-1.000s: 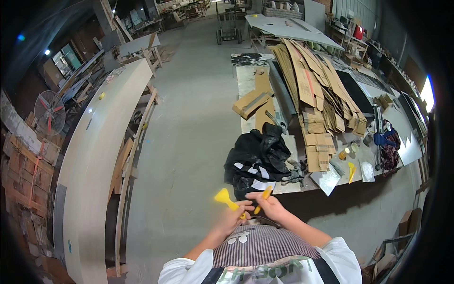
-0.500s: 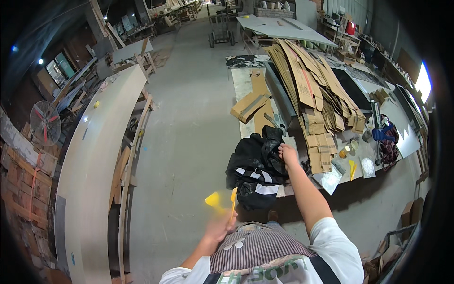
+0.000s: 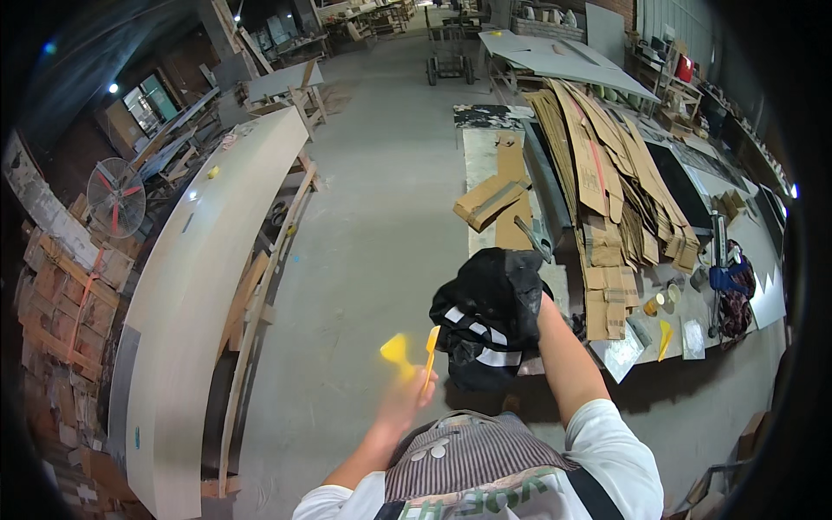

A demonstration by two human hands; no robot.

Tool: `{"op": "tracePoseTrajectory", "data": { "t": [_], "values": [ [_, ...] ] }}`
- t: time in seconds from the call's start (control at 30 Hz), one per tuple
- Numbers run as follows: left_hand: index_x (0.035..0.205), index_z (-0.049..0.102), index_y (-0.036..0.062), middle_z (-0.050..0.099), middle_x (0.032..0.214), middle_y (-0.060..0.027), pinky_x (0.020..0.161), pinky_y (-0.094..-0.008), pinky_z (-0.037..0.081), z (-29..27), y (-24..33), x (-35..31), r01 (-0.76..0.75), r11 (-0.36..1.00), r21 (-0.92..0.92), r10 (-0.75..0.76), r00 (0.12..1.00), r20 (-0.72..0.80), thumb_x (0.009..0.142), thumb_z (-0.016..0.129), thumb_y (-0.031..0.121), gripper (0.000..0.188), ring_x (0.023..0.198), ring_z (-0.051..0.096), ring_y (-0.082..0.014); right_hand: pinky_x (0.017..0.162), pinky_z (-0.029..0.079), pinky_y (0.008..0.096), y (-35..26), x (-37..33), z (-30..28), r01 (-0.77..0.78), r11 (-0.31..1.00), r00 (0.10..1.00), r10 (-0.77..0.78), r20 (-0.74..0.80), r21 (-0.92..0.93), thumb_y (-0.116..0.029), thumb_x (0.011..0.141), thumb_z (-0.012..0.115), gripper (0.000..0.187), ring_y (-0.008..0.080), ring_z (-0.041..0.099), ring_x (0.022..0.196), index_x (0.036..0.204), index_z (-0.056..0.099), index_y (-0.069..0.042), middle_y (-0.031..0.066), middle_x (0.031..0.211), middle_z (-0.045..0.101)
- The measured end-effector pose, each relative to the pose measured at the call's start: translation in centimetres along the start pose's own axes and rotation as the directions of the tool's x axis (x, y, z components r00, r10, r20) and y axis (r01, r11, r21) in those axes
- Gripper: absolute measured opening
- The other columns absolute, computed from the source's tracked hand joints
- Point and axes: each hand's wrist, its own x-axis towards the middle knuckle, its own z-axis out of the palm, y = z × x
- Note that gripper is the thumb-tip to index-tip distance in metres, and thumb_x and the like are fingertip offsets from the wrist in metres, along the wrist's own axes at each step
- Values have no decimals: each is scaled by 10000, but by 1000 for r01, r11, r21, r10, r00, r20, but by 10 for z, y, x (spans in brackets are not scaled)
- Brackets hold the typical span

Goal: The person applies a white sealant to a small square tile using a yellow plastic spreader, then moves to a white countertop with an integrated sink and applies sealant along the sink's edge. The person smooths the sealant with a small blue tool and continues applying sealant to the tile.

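My left hand is closed round the handles of two yellow plastic scrapers. One scraper shows its wide blade, smeared by motion; the other scraper stands upright, nearly edge-on. To their right is a crumpled black cloth piece with white stripes, perhaps a garment, at the near left edge of the low worktable. My right forearm reaches up to its right side. The cloth covers my right hand, so its fingers are hidden.
Flattened cardboard is stacked along the worktable. Right of it lie a loose yellow scraper, cups and a blue-and-black clamp-like tool. A long pale panel rests on a wooden frame at left, near a standing fan.
My right hand has gone from gripping the cloth's edge in plain sight to being covered by it. The cloth has bunched up and shifted. My left hand still holds the scrapers.
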Motion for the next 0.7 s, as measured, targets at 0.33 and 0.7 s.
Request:
{"op": "tracePoseTrajectory", "data": {
  "t": [0.33, 0.7],
  "values": [
    [906, 557, 71, 426, 613, 34, 480, -226, 287, 56, 12, 78, -42, 982, 183, 53, 997, -56, 972, 509, 279, 223, 528, 370, -58, 559, 460, 317, 28, -59, 49, 379, 814, 921, -288, 262, -439, -153, 865, 572, 105, 204, 568, 631, 848, 599, -53, 85, 735, 582],
    [921, 607, 3, 631, 819, -196, 708, -393, 479, 104, -6, 128, -101, 603, 791, 377, 910, -172, 922, 523, 223, 236, 781, 630, -323, 834, 450, 284, 69, -44, 33, -50, 832, 959, -115, 261, 552, -201, 956, 439, 210, 161, 526, 981, 1086, 549, -78, 77, 1024, 572]
  ]
}}
